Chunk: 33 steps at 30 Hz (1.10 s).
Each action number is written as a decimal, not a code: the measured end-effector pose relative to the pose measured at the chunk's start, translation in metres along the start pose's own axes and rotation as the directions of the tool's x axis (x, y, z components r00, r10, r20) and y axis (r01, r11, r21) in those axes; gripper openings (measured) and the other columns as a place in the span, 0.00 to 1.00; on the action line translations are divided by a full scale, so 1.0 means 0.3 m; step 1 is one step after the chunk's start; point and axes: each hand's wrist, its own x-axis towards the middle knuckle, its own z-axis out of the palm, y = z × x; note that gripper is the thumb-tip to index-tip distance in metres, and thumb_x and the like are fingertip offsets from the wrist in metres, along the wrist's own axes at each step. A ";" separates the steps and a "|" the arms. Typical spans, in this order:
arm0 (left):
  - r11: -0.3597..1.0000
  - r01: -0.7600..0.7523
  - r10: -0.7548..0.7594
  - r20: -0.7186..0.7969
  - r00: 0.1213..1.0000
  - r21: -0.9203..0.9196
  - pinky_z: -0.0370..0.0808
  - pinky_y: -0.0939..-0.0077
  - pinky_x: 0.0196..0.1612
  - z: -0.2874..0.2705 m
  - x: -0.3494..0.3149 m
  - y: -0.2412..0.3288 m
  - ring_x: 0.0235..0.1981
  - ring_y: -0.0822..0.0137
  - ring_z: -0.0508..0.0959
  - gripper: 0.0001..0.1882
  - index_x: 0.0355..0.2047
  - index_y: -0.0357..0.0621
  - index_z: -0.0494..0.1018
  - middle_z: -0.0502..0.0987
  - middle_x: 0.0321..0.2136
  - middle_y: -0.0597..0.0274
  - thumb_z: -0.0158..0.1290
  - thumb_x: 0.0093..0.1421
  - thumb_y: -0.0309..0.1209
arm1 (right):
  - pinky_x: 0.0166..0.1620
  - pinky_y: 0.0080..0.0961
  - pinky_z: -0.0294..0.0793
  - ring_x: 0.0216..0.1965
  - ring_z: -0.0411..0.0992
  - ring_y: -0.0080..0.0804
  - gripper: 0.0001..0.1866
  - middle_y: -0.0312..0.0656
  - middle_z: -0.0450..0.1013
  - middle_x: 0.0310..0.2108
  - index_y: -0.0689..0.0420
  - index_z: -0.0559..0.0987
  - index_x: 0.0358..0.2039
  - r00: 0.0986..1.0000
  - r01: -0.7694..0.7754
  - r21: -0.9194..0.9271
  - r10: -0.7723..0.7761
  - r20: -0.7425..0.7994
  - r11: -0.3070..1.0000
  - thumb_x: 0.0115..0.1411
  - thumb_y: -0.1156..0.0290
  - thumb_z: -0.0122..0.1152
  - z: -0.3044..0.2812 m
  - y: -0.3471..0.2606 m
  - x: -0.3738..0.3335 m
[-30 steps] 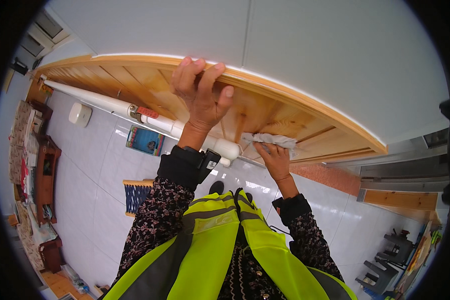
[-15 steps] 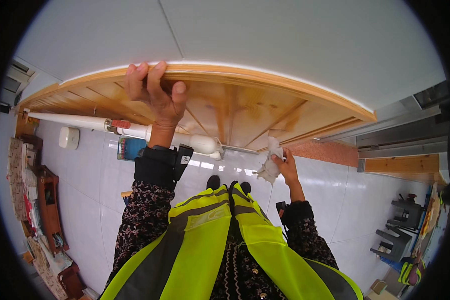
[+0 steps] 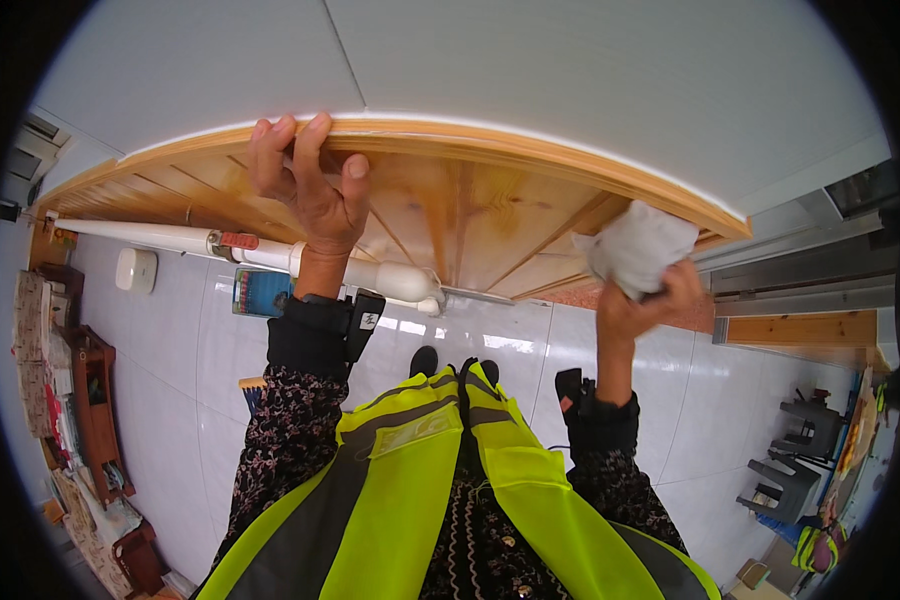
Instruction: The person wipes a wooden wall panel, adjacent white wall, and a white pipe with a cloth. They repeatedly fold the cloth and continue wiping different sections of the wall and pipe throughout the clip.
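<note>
Seen from my head, looking down along a wall. My left hand (image 3: 313,195), at ten o'clock, is half open: its bent fingers rest over the top edge of a honey-coloured wooden panel (image 3: 440,215), the thumb stands apart, and I cannot see it close around anything. My right hand (image 3: 642,312), at three o'clock and blurred, has its fingers closed on a crumpled white cloth (image 3: 642,250). The cloth is between two and three o'clock, in front of the panel's right end; I cannot tell whether it touches the wood.

Pale grey wall (image 3: 570,90) fills twelve o'clock above the panel. A fat white pipe (image 3: 400,282) runs below my left hand, from near the middle out toward ten o'clock. At nine o'clock a white box (image 3: 136,270) sits on the shiny tiled floor (image 3: 150,350). Dark grey stools (image 3: 785,488) are at four o'clock, a brown cabinet (image 3: 95,400) at eight. My bright yellow vest (image 3: 410,500) spreads across six o'clock.
</note>
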 end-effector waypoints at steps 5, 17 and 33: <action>1.000 0.003 -0.003 -0.010 1.000 0.009 0.53 0.57 0.56 0.001 -0.005 -0.003 0.54 0.54 0.52 0.19 0.45 0.46 0.67 0.54 0.49 0.59 0.46 0.57 0.42 | 0.49 0.39 0.58 0.42 0.57 0.40 0.22 0.41 0.55 0.38 0.52 0.62 0.35 0.990 0.100 -0.023 -0.097 0.106 0.995 0.44 0.77 0.65 0.072 0.084 -0.164; 1.000 0.001 -0.001 -0.066 0.998 0.013 0.53 0.59 0.55 0.023 -0.011 -0.005 0.54 0.54 0.52 0.19 0.44 0.48 0.67 0.55 0.49 0.60 0.43 0.59 0.46 | 0.51 0.40 0.55 0.44 0.57 0.46 0.20 0.47 0.57 0.36 0.58 0.61 0.34 0.919 -0.308 -0.096 0.322 0.229 0.947 0.43 0.83 0.59 0.114 0.133 -0.497; 0.998 0.057 -0.057 -0.053 0.997 -0.006 0.51 0.60 0.56 0.006 -0.001 0.025 0.54 0.55 0.55 0.18 0.44 0.49 0.69 0.59 0.48 0.62 0.48 0.55 0.41 | 0.50 0.31 0.66 0.45 0.67 0.34 0.21 0.42 0.67 0.45 0.62 0.64 0.49 0.117 -0.791 0.323 0.390 0.913 -0.519 0.54 0.75 0.50 0.007 -0.025 -0.339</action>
